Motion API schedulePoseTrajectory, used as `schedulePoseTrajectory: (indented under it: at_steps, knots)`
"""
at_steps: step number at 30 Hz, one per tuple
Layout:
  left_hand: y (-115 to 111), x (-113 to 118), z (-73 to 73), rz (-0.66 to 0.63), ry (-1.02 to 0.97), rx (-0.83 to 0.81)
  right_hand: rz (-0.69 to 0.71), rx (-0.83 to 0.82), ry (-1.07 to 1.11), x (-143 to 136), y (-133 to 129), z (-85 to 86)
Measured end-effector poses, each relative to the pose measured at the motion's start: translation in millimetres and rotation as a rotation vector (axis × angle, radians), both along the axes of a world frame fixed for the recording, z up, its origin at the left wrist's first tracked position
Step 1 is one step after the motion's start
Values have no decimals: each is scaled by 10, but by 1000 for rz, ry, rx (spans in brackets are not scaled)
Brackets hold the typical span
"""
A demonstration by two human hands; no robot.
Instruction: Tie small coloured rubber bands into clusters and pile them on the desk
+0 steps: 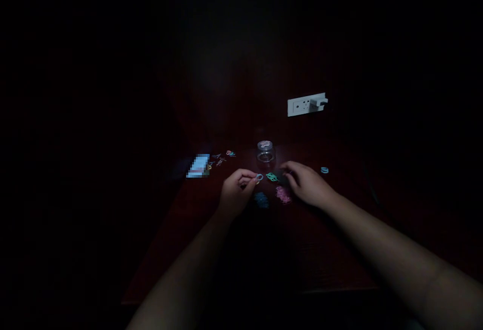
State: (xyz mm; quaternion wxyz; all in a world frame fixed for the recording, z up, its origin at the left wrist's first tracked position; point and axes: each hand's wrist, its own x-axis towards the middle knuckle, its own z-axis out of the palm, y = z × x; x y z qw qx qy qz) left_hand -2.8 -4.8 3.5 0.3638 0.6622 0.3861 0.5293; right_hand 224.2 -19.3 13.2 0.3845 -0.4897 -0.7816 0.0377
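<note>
My left hand [238,189] is closed in a pinch on a pale blue hair tie [259,177], with a bit of yellow showing just under it. To its right lies a small green heap of loops [271,177]. My right hand [305,181] hovers beside that heap, thumb and fingers curved and apart, with nothing visible between them. Nearer to me are a dark blue heap [261,199] and a pink heap [283,194] of small bands. Behind the hands stands a clear round jar [266,155] with a patterned lid.
A lit, pixelated rectangle [198,165] sits at the left of the dark red table [211,249]. Several loose bands [221,161] lie next to it. Another pale blue band [324,170] rests at the right. A wall socket [302,105] holds a white plug. The surroundings are very dark.
</note>
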Motion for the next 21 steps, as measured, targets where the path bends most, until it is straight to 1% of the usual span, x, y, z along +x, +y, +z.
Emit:
schedulePoseTrajectory:
  at_steps: [1, 3, 6, 10, 13, 16, 18, 21]
  knots:
    - [-16, 9, -20, -15, -2, -2, 62, -9, -17, -168, -33, 11]
    - [-39, 12, -50, -46, -17, 6, 126, -41, -21, -417, -70, 36]
    - [-56, 9, -83, -101, -26, 6, 172, -47, 64, -563, -70, 41]
    - [-60, 24, -101, -148, -44, -27, 248, -32, 110, -534, -58, -47]
    - [-63, 40, -89, -108, -73, -47, 247, -30, 165, -501, -74, -91]
    - [-60, 44, -84, -73, -92, -60, 252, 5, 185, -482, -89, -83]
    - [-50, 37, -98, -86, -84, -42, 247, 39, 180, -466, -87, -71]
    - [-29, 19, -126, -87, -19, 34, 242, 55, 165, -428, -72, -66]
